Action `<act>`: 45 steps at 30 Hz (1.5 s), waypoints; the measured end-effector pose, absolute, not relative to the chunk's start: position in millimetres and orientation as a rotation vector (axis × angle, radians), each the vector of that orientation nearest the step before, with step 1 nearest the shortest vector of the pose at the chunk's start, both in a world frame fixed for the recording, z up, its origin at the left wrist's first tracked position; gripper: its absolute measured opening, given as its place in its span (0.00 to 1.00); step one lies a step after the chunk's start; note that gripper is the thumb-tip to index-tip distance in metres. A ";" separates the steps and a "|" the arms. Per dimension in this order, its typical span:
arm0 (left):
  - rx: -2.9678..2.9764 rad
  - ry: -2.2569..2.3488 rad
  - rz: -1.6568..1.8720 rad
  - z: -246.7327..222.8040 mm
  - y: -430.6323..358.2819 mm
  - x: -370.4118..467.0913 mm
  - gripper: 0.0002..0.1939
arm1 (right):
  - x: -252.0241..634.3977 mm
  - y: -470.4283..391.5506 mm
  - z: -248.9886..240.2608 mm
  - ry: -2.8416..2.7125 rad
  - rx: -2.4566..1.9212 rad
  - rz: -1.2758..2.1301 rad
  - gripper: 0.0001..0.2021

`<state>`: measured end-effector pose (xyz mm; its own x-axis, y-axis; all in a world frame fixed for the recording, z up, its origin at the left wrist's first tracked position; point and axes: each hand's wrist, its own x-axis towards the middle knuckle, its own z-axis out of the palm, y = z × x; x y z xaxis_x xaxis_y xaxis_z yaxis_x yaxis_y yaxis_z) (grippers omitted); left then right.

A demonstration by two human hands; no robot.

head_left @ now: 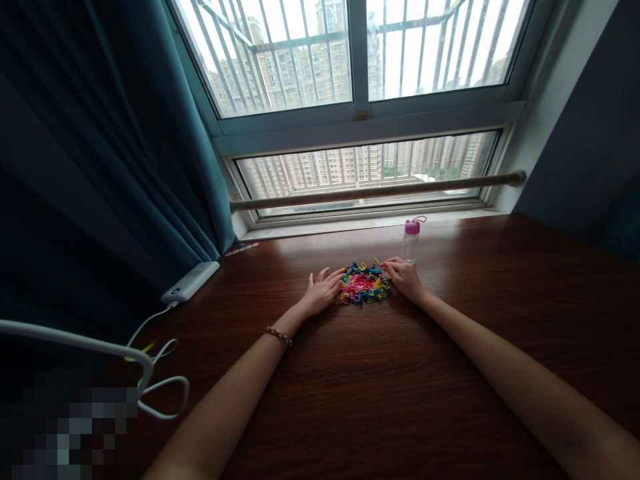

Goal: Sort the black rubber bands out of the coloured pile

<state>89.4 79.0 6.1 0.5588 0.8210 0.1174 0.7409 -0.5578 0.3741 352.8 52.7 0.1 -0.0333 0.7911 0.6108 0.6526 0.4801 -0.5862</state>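
A pile of small colourful bands (pixel 361 285), pink and red in the middle with blue, yellow and green around, lies on the brown wooden table (pixel 320 393). My left hand (pixel 324 291) rests at the pile's left edge, fingers spread, fingertips touching it. At the upper right edge of the pile is my right hand (pixel 401 275), its thumb and fingers pinched together on a small yellow band (pixel 378 262). A bracelet circles my left wrist.
Just behind my right hand stands a clear bottle with a pink lid (pixel 412 227). A white power bank (pixel 191 282) with a white cable (pixel 165 397) lies at the left by the blue curtain (pixel 165 133). A metal rail (pixel 380 192) crosses the window at the back.
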 end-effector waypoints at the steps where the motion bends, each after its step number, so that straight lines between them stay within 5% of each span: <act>1: 2.510 1.288 0.396 6.0 79.1 89.3 0.22 | 352.8 52.5 0.4 -1.748 -1.233 0.177 0.16; 19: 2.471 1.321 0.597 3.0 85.5 84.3 0.19 | 353.9 49.0 2.9 -1.692 -1.253 0.140 0.16; 30: 2.169 1.211 1.231 3.1 85.2 75.8 0.15 | 354.4 47.8 2.2 -1.627 -1.240 0.198 0.10; 37: 2.008 1.294 1.250 3.8 77.8 77.2 0.08 | 356.8 45.7 19.3 -1.535 -1.169 0.747 0.11; 45: 2.163 1.263 1.241 5.0 78.5 77.9 0.10 | 344.6 14.0 61.8 -1.921 -0.905 1.748 0.12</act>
